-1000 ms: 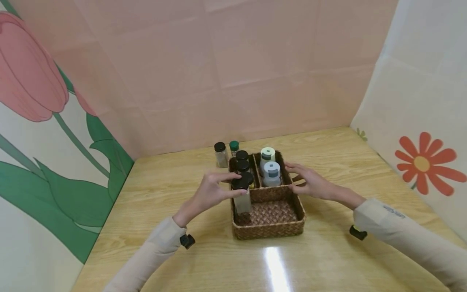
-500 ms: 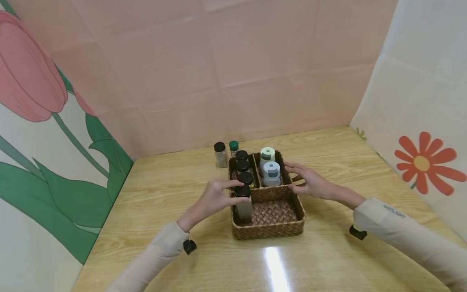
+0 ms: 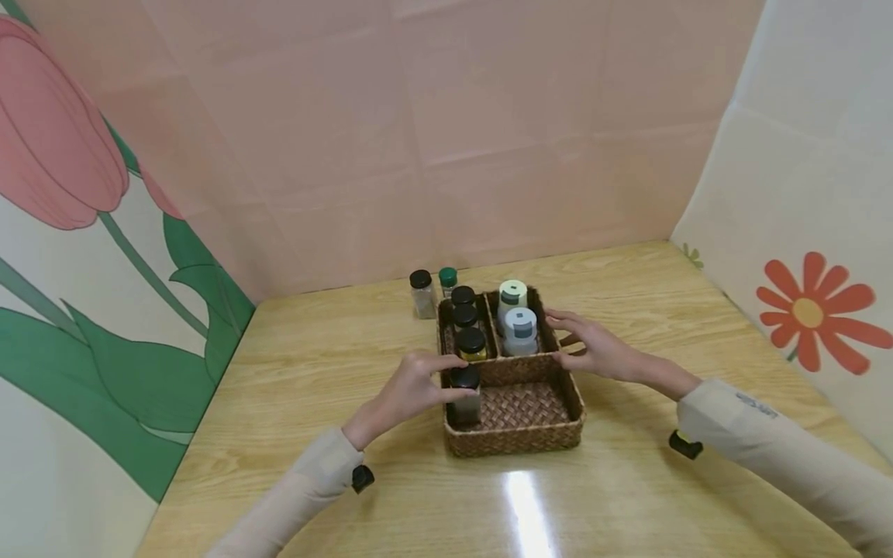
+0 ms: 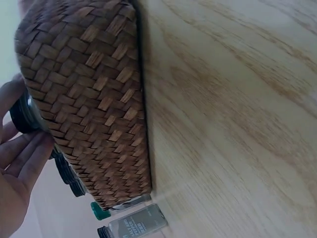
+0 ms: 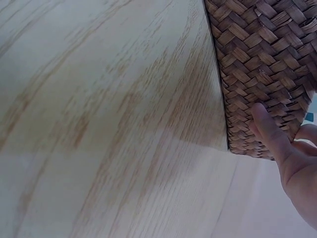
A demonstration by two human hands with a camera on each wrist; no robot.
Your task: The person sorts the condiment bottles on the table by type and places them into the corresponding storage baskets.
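Observation:
A brown woven basket (image 3: 512, 442) with three compartments stands on the table. My left hand (image 3: 413, 389) pinches a black-capped spice jar (image 3: 467, 407) by its cap, thumb on one side and fingers on the other. That jar is upright in the front compartment, at its left end; in the left wrist view the basket wall hides its lower part. My right hand (image 3: 596, 349) holds the basket's right side. In the right wrist view one finger lies on the outer wall and others are at the rim. Several black-capped jars (image 3: 472, 345) stand in the back left compartment.
Two white-capped bottles (image 3: 519, 332) occupy the back right compartment. Behind the basket's left corner stand a black-capped jar (image 3: 422, 294) and a green-capped jar (image 3: 448, 280) on the wooden table (image 3: 314, 364). A pink backdrop (image 3: 418, 155) rises at the back.
My left hand has lowered the spice jar into the front compartment and moved it slightly towards me. The right hand and the basket have stayed in place.

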